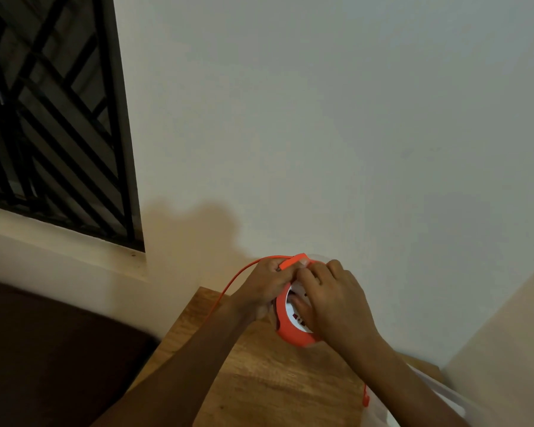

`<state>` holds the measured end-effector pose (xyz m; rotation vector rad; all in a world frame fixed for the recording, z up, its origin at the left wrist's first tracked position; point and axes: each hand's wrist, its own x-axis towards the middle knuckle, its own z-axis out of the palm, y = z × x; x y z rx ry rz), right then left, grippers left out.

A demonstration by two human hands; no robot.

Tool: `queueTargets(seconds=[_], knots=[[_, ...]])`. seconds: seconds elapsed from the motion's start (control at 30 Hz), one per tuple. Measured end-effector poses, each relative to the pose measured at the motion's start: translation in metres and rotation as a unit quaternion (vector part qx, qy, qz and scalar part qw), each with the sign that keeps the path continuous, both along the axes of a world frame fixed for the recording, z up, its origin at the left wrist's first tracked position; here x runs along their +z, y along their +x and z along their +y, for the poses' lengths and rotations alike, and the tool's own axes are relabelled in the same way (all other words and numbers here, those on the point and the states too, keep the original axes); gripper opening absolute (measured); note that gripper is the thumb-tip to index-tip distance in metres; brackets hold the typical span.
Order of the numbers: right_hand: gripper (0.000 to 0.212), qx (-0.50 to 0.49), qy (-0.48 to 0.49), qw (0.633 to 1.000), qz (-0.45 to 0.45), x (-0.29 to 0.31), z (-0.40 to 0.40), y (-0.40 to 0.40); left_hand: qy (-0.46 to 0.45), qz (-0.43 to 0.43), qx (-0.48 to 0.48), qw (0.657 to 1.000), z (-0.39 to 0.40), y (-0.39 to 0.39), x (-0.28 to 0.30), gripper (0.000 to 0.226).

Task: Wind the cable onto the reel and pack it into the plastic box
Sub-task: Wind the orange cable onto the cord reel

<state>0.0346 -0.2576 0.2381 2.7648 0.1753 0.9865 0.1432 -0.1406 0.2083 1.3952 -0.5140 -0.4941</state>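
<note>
- No text, brand name, number or sign can be read anywhere in the view.
- Small dark red marks are seen on the white face of the orange reel (293,335) (they are blurred and partly covered by the hands, so whether letters or symbols are printed there cannot be told).
- Nothing printed is shown on the orange cable (228,291) or on its flat end piece.
- No label or lettering is carried by the wall (321,118), the window grille (43,118) or the wooden desk (259,380).
</note>
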Motion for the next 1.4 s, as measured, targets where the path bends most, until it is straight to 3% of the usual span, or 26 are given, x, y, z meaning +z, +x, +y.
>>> queueTargets(seconds=[0.2, 0.5, 0.73, 1.13, 1.2, 1.27, 1.33, 1.4], knots=[[0.048, -0.035, 0.022, 0.999, -0.009, 0.010, -0.006, 0.007, 0.023, -0.002, 0.002, 1.000, 0.000, 0.001, 0.006, 0.026], [0.067, -0.085, 0.068, 0.994, 0.000, 0.021, -0.013, 0.014, -0.002, 0.020, -0.014, 1.000, -0.001, 0.007, 0.017, 0.036], [0.062, -0.060, 0.091, 0.994, 0.025, 0.024, -0.015, 0.017, 0.018, 0.004, -0.005, 1.000, -0.004, 0.005, 0.016, 0.035], [0.047, -0.041, 0.347, 0.936, 0.044, 0.037, -0.021, 0.017, -0.044, 0.049, -0.006, 0.998, -0.002, 0.001, 0.016, 0.039], [0.039, -0.019, 0.287, 0.958, 0.022, 0.033, -0.021, 0.009, -0.054, 0.059, -0.017, 0.997, 0.004, 0.004, 0.018, 0.041], [0.040, 0.030, 0.158, 0.987, -0.002, 0.024, -0.020, -0.001, -0.063, 0.063, -0.024, 0.996, 0.009, 0.009, 0.018, 0.044], [0.041, 0.058, 0.065, 0.996, 0.013, 0.015, -0.017, -0.009, -0.062, 0.060, -0.019, 0.996, 0.011, 0.011, 0.019, 0.045], [0.046, 0.040, 0.031, 0.998, 0.045, 0.009, -0.011, -0.011, -0.057, 0.058, -0.010, 0.997, 0.010, 0.010, 0.018, 0.044]])
